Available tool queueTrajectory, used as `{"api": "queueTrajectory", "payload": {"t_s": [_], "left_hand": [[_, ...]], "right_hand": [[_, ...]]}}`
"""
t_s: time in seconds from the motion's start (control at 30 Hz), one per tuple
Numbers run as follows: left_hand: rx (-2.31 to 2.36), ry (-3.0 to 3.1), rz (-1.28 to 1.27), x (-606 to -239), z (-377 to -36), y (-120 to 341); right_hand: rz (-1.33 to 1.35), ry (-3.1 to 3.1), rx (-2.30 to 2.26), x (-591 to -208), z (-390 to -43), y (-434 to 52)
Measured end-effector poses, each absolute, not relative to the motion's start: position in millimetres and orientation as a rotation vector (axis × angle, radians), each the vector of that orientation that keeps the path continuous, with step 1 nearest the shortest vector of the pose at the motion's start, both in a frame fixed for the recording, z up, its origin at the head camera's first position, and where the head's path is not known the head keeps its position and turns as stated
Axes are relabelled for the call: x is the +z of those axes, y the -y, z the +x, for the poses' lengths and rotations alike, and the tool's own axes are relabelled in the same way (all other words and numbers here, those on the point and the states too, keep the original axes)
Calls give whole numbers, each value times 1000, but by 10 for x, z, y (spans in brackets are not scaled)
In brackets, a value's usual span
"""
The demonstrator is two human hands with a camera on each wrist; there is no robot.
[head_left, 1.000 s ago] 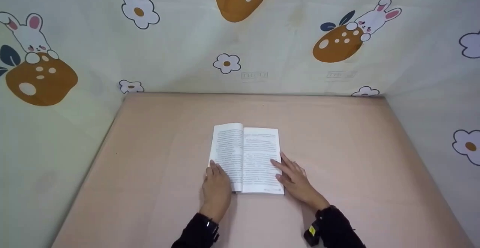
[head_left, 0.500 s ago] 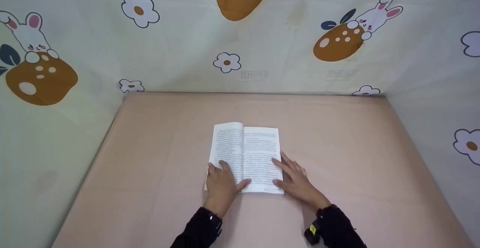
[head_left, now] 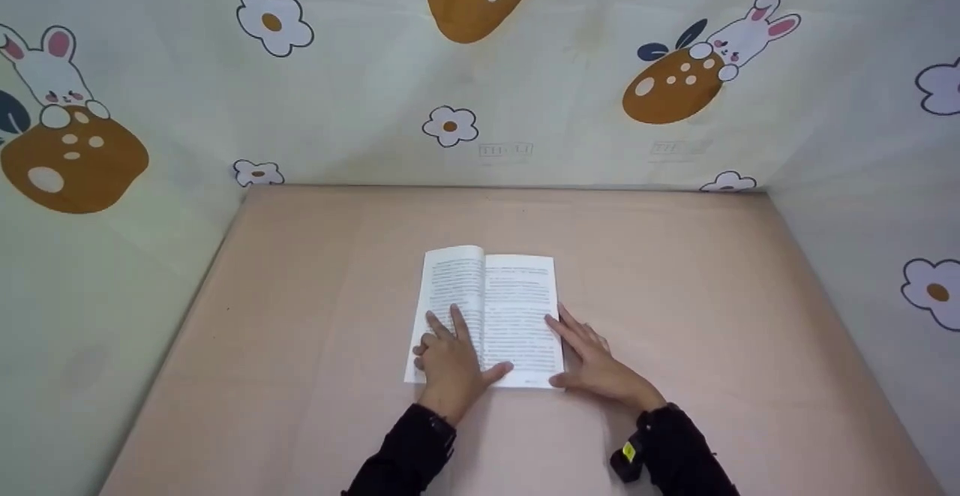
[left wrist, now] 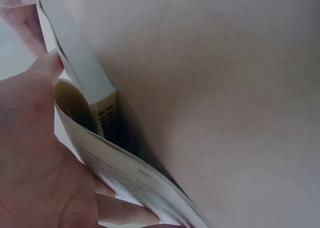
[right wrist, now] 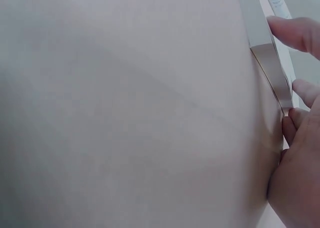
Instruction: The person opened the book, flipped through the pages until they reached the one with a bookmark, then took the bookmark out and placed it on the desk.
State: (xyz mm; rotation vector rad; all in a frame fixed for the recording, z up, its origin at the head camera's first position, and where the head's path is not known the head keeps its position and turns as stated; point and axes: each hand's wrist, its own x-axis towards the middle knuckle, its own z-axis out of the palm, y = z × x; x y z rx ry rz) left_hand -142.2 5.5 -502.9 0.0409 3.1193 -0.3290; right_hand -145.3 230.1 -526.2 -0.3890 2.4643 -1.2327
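An open book [head_left: 519,293] with printed white pages lies on the table. My left hand [head_left: 452,368] rests spread over the lower part of the left page, thumb reaching across the fold onto the right page. In the left wrist view the left-hand pages [left wrist: 125,170] bow up from the spine under that hand. At the right edge of the book is my right hand [head_left: 600,365], its thumb and index finger touching the right page. Its other fingers [right wrist: 291,130] lie against the side of the page block [right wrist: 270,62] in the right wrist view.
A pinkish-beige cloth covers the table [head_left: 315,278] around the book. Behind and at both sides stand pale walls [head_left: 360,68] printed with rabbits, flowers and brown fruit. Dark sleeves [head_left: 412,447] cover both forearms, and a small black device [head_left: 626,460] sits at the right wrist.
My left hand has moved from the left page's outer edge onto the page, fingers spreading and thumb crossing the fold. The left page lies flatter. My right thumb has slid down toward the lower corner.
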Motion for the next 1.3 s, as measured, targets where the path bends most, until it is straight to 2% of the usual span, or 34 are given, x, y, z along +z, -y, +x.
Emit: {"api": "queueTrajectory", "payload": {"t_s": [0.77,1.3], "left_hand": [[-420,-3120,48,-5037,-1409,-64],[-235,-3078,207,-5041,-1354,-10]], "right_hand": [[-397,-2488,-1266,-5307,-1445,-2285],[-326,-2548,-1256,-5298,-1418,-2234]]}}
